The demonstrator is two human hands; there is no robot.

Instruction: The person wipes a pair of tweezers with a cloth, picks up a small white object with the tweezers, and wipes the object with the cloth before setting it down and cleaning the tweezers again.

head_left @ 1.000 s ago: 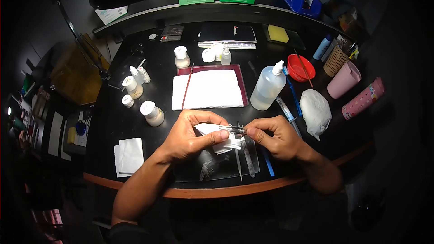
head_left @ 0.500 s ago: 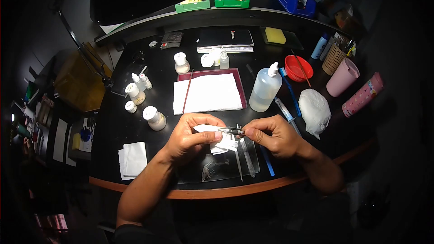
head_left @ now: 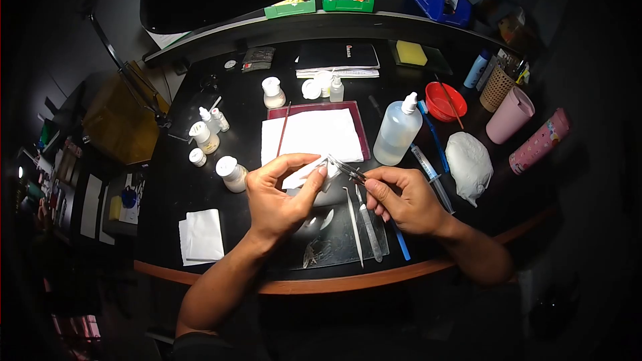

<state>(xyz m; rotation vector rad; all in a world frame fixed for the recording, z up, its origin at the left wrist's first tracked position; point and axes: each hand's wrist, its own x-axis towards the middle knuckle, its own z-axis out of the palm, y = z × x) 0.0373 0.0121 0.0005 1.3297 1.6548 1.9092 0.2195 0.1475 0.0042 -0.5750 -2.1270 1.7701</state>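
My left hand (head_left: pixel 284 197) pinches a folded white tissue (head_left: pixel 301 176) between thumb and fingers. From the right, my right hand (head_left: pixel 408 204) grips a pair of dark metal tweezers (head_left: pixel 349 170), whose tips reach the tissue at my left thumb. Both hands hover above a glass plate (head_left: pixel 341 247) near the desk's front edge. On its right side lie a slim pointed tool (head_left: pixel 353 227) and a metal knife-like spatula (head_left: pixel 369 228). What the tweezer tips touch inside the tissue is partly hidden by my thumb.
Behind the hands, a white paper towel (head_left: pixel 321 135) with a thin brush (head_left: pixel 284 130) lies on a maroon pad (head_left: pixel 358 120). A large squeeze bottle (head_left: pixel 398 135), a red bowl (head_left: pixel 441 107) and a white bag (head_left: pixel 468 164) stand right. Small jars (head_left: pixel 231 172) are left.
Both hands have shifted; the tissue is tucked closer into my left hand and no longer hangs down. The tweezers now slant down to the right, and more of the glass plate shows.
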